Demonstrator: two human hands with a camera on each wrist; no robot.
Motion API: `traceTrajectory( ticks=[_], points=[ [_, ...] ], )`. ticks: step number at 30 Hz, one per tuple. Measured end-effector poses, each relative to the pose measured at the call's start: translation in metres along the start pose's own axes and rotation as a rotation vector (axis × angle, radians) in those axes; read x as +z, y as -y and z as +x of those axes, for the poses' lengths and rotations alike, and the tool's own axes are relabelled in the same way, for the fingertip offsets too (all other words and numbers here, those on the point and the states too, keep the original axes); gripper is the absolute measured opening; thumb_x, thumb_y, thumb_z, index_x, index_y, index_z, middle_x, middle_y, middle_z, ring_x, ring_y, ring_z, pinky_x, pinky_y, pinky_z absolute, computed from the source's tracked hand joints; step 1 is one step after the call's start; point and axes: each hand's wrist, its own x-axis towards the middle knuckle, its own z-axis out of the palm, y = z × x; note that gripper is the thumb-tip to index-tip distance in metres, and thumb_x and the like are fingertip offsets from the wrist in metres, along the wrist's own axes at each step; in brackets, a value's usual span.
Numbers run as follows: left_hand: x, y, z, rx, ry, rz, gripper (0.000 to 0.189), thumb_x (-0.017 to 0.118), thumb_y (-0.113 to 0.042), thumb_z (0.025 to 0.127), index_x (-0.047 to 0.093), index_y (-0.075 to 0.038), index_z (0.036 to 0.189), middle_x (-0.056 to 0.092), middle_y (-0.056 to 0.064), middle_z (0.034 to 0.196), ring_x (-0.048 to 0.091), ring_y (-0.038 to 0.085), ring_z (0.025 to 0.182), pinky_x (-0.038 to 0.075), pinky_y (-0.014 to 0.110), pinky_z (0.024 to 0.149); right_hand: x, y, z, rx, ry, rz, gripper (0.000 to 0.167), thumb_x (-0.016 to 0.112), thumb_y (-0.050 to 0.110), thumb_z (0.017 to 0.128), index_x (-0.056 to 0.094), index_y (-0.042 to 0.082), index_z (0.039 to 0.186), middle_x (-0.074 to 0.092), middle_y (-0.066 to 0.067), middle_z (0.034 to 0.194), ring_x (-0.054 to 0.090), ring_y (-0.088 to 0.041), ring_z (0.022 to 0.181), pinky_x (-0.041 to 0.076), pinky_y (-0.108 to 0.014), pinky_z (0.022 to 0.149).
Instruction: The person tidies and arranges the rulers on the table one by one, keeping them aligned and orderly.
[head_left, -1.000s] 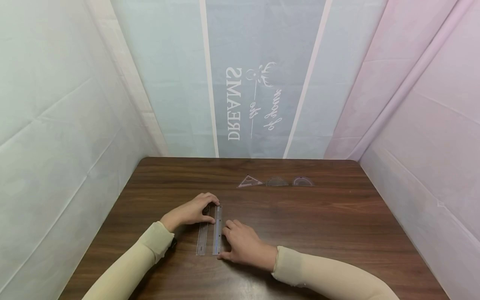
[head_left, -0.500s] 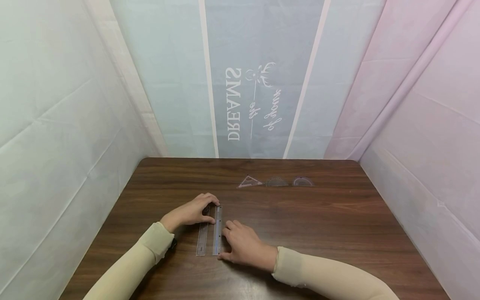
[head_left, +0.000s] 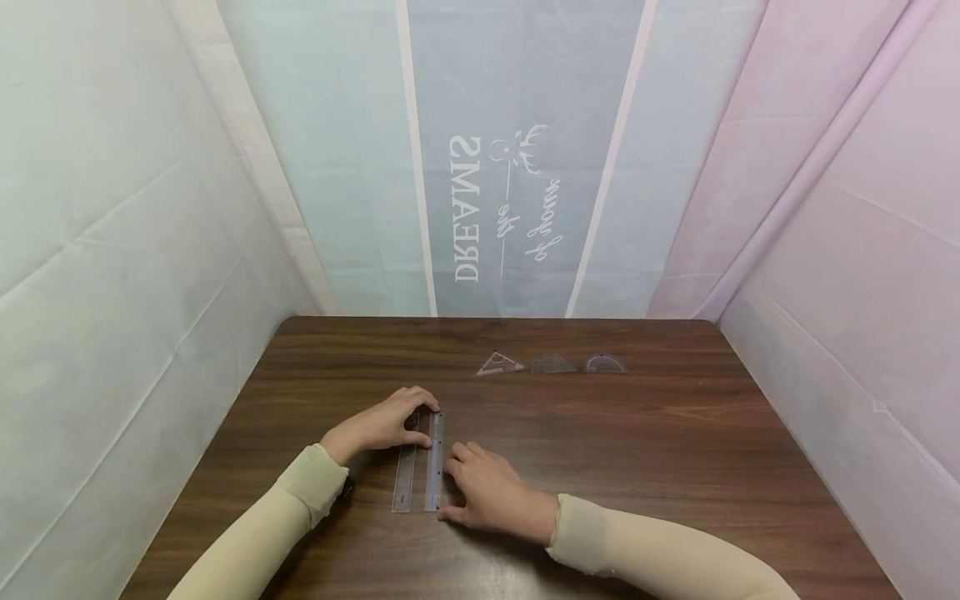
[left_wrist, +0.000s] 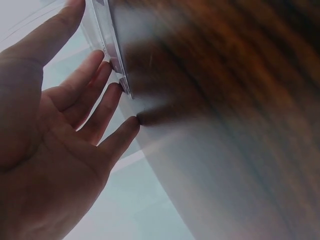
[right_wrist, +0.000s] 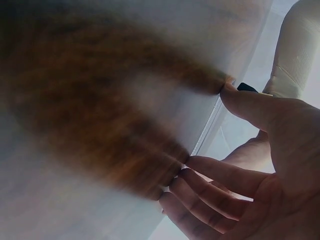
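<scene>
Two clear rulers lie side by side on the brown table, running away from me, with a narrow gap between them. The right one is a ruler with a blue stripe; the left one is a plain clear ruler. My left hand arches over their far ends, hiding part of the plain ruler. Its fingertips touch the striped ruler's far end and its thumb rests on that ruler's left side. My right hand lies at the striped ruler's right side, fingertips and thumb down along the edge near the lower corner.
Toward the back of the wood-grain table sit a clear set square, a clear protractor and a purplish protractor in a row. Fabric walls enclose the table's back and sides.
My right hand has shifted very slightly to the right at the thumb. The left hand and both rulers look unchanged.
</scene>
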Motion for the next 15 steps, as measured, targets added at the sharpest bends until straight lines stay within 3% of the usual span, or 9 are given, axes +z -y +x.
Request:
traceTrajectory(
  ticks=[6, 15],
  points=[
    [-0.003, -0.005, 0.002, -0.029, 0.019, -0.007, 0.052, 0.081, -0.037, 0.099, 0.063, -0.009, 0.138, 0.059, 0.008, 0.142, 0.054, 0.031, 0.135, 0.046, 0.053, 0.114, 0.000, -0.003, -0.002, -0.025, 0.000, 0.020, 0.057, 0.080, 0.057, 0.093, 0.075, 0.010, 0.125, 0.064, 0.000, 0.117, 0.060, -0.013, 0.101, 0.058, -0.027, 0.084],
    [-0.009, -0.011, 0.006, -0.053, 0.014, 0.012, 0.052, 0.076, -0.040, 0.102, 0.063, -0.008, 0.140, 0.062, 0.009, 0.140, 0.056, 0.032, 0.136, 0.046, 0.054, 0.113, -0.002, -0.013, -0.010, -0.029, 0.050, 0.143, 0.057, 0.081, 0.049, 0.096, 0.071, 0.009, 0.136, 0.064, 0.002, 0.125, 0.060, -0.011, 0.112, 0.057, -0.027, 0.091]
  ],
)
